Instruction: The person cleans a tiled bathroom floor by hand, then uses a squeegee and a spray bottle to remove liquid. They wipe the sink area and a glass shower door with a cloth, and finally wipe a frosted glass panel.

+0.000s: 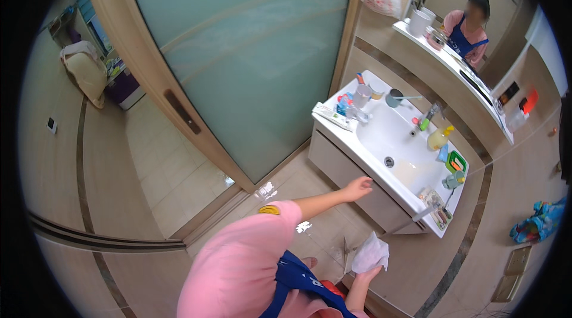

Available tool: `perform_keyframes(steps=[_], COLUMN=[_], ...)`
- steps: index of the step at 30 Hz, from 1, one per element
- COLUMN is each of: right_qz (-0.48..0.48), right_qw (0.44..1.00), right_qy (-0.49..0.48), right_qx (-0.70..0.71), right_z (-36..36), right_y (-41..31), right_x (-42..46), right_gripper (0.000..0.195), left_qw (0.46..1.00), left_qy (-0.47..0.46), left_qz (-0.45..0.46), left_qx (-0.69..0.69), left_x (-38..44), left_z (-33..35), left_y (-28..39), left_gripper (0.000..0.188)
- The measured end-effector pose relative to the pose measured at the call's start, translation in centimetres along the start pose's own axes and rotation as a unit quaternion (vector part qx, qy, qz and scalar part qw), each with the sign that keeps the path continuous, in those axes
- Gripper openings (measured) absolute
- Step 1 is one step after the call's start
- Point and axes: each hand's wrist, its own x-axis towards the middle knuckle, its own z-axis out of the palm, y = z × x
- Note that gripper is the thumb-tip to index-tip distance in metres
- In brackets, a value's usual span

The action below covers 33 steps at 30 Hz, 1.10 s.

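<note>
My left hand (358, 189) hangs before the front of the vanity cabinet (380, 198), its fingers loosely curled with nothing visible in them. A crumpled white cloth (372, 253) is in my right hand (369, 273), low and to the right, beside the cabinet's near corner. Ahead of me is the white washbasin (380, 139), with a little yellowish water near its drain (389, 162). The chrome faucet (430, 114) stands at its back edge. Next to it is a yellow pump bottle (439, 138).
Cups (362, 94) and a white packet (334, 117) crowd the basin's left end. A green soap dish (456, 162) and a small tray (435, 207) are at the right. Above runs a mirror shelf (464, 72). A frosted glass sliding door (254, 49) stands left.
</note>
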Motion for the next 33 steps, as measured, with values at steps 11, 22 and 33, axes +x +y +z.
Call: perform_keyframes(steps=[11, 22, 33], right_qz=[0.105, 0.081, -0.672], right_qw=[0.993, 0.929, 0.363], right_qy=[-0.055, -0.355, -0.553], right_qx=[-0.026, -0.062, -0.334], right_z=[16.2, 41.7, 66.8], right_y=[18.0, 29.1, 40.5], right_x=[3.2, 10.7, -6.1], right_gripper=[0.037, 0.048, 0.052], left_qw=[0.625, 0.689, 0.715], left_qy=[0.666, 0.654, 0.649], left_qz=[0.270, 0.202, 0.200], left_qx=[0.306, 0.240, 0.166], left_x=[-27.8, -28.2, -28.7], left_z=[-36.5, -41.7, -40.6], left_y=[16.6, 21.5, 20.2], left_gripper=[0.072, 0.083, 0.067])
